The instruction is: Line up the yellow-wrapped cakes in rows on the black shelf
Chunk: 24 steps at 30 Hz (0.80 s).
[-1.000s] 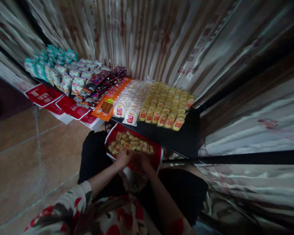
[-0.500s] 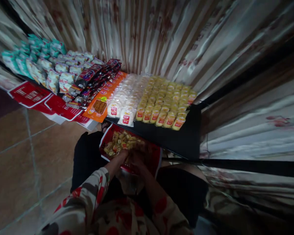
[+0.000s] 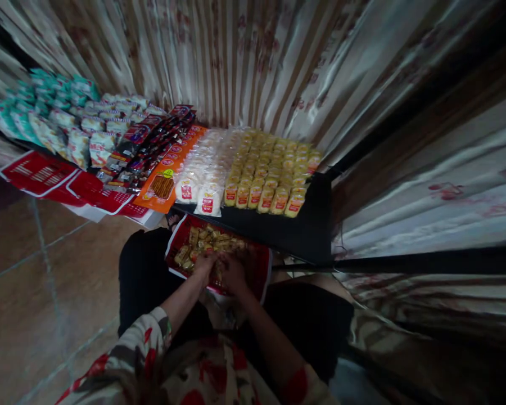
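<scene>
A red basket with a white rim [image 3: 259,284] sits between my knees, partly filled with small yellow wrapped snacks [image 3: 200,239]. My left hand [image 3: 204,264] is in it over the near side of the pile, fingers bent and closed among the wrappers. Close beside it, my right hand [image 3: 233,271] reaches in with its fingers curled down, almost meeting the left fingertips. Dim light and the hands themselves hide what is between the fingers. Rows of the same kind of yellow packets [image 3: 270,174] lie on the black table [image 3: 278,230] just beyond the basket.
Left of the yellow packets are white packets [image 3: 208,194], an orange snack bag [image 3: 162,185], dark packets [image 3: 141,146], white bags [image 3: 103,149] and teal bags [image 3: 37,95]. Red cartons [image 3: 37,171] hang along the table's front. A striped curtain [image 3: 236,62] stands behind; a black bar [image 3: 383,260] runs right.
Both hands have risen slightly out of the basket and drawn closer together at the fingertips. The whole view has shifted a little, so the table appears farther left.
</scene>
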Each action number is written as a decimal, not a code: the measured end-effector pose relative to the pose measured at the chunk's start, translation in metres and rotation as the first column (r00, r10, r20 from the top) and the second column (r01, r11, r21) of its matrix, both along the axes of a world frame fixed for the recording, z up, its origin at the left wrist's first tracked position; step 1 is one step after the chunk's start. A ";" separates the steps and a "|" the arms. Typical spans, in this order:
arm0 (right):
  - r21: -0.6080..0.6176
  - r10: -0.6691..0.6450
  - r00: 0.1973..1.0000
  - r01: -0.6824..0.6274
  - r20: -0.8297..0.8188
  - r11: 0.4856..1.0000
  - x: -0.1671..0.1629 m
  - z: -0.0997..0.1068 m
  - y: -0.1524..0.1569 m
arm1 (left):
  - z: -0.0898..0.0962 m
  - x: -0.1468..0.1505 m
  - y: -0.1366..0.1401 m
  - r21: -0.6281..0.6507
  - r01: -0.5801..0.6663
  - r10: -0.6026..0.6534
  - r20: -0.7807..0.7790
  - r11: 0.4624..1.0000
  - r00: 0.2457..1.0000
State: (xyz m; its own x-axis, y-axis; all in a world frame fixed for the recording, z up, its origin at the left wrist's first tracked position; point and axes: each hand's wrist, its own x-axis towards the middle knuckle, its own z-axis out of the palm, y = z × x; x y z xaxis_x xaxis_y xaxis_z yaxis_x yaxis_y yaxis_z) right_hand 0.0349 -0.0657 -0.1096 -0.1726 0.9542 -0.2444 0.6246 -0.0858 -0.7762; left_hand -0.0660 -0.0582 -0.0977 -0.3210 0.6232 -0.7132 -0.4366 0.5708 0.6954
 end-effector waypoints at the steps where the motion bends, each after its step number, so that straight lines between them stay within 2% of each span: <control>1: 0.031 -0.033 0.998 0.035 -0.047 0.999 0.001 0.003 -0.004 | 0.004 0.000 -0.002 -0.003 -0.020 0.020 0.021 1.000 1.000; 5: 0.133 -0.167 0.974 0.188 -0.153 0.973 0.009 0.016 -0.014 | 0.026 -0.002 -0.012 0.022 -0.070 0.067 0.102 0.997 0.993; 8: 0.153 -0.276 0.945 0.303 -0.175 0.941 0.016 0.027 -0.017 | 0.044 -0.005 -0.019 0.069 -0.081 0.069 0.152 0.994 0.986; 13: -0.028 -0.373 0.857 0.389 -0.355 0.921 0.019 0.042 -0.016 | 0.070 -0.007 -0.029 0.129 -0.034 0.003 0.238 0.991 0.971; 15: -0.041 -0.383 0.850 0.395 -0.362 0.918 0.020 0.049 -0.015 | 0.079 -0.007 -0.031 0.147 -0.020 -0.015 0.233 0.989 0.972; 17: 0.057 -0.361 0.891 0.390 -0.276 0.919 0.023 0.057 -0.015 | 0.087 -0.007 -0.033 0.174 0.023 -0.060 0.208 0.984 0.976; 19: 0.225 -0.323 0.935 0.349 -0.146 0.910 0.028 0.067 -0.016 | 0.094 -0.008 -0.032 0.214 0.097 -0.131 0.151 0.972 0.980; 22: 0.446 -0.239 0.971 0.205 0.020 0.872 0.036 0.081 -0.018 | 0.105 -0.011 -0.026 0.283 0.238 -0.257 0.031 0.929 0.966; 24: 0.508 -0.160 0.983 0.093 0.089 0.857 0.040 0.089 -0.019 | 0.114 -0.012 -0.019 0.331 0.340 -0.341 -0.057 0.880 0.938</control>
